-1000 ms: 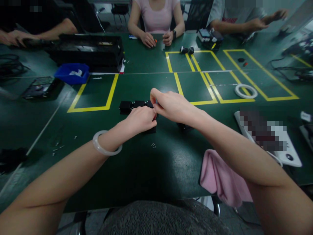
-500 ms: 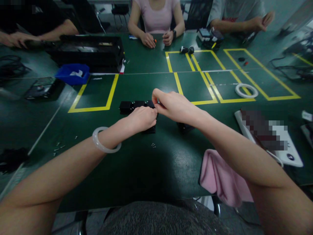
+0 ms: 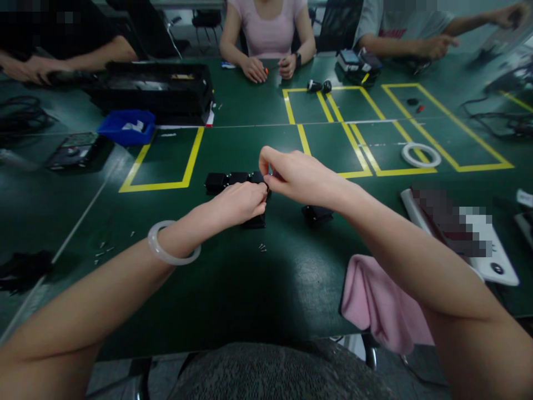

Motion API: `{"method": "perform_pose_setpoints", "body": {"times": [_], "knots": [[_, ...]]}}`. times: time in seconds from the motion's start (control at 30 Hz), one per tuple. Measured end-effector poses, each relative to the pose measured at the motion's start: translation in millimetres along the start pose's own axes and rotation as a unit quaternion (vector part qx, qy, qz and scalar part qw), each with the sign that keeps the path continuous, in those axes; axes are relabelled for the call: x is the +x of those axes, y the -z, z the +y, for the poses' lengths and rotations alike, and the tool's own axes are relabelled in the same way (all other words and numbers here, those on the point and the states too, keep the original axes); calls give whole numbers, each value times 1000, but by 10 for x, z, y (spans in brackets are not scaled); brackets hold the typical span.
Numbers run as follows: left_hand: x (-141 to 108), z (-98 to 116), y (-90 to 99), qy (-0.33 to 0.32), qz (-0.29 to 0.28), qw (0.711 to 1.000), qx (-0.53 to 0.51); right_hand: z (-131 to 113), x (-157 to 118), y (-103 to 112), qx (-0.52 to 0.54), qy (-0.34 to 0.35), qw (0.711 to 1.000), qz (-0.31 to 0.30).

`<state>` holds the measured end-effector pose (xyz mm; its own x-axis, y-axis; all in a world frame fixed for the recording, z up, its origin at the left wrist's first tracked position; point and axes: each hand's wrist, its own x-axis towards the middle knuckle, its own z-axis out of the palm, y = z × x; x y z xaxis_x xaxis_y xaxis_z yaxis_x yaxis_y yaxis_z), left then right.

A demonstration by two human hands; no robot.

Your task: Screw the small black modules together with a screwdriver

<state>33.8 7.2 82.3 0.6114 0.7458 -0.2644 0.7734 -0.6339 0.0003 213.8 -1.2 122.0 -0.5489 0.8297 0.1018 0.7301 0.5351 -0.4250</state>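
Note:
My left hand [image 3: 245,201] is closed at the right end of a row of small black blocks [image 3: 216,182], its fingers curled over one of them. A dark flat piece [image 3: 255,221] sticks out beneath this hand. My right hand [image 3: 293,173] is bent in a pinch just above and touching the left fingertips. Whatever sits between its thumb and finger is too small and hidden to name. Another black block [image 3: 317,214] lies under the right wrist. Several small screws [image 3: 262,248] are on the table below the left hand.
More screws [image 3: 102,251] lie at left. Around stand a blue bin [image 3: 125,133], a long black case [image 3: 154,91], a white tape ring [image 3: 420,155], a pink cloth [image 3: 375,294] and a white device [image 3: 499,261]. Across the green table [image 3: 233,289] sit several people.
Both hands stay almost in place, with the right pinch dipping slightly toward the left fingertips. The left forearm shifts a little left. Across the table, the person at right stretches an arm outward.

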Motion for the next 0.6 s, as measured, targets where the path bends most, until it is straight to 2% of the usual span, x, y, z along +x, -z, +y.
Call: {"method": "perform_pose_setpoints", "body": {"times": [0.1,0.27,0.33,0.47,0.6], "knots": [[-124,-10,22,-21,38,999,-26,-11,-86,13,36,8,999,20],[-439,128,-29,-11,13,998,-61,44,-333,-115,171,18,985,32],[-541,190,-143,-7,0,998,-57,118,-409,-214,233,12,971,46],[-651,233,-431,-10,-2,998,-64,331,-476,-406,319,-15,940,119],[-713,198,-639,-20,26,996,-80,491,-491,-517,387,-49,906,163]]}}
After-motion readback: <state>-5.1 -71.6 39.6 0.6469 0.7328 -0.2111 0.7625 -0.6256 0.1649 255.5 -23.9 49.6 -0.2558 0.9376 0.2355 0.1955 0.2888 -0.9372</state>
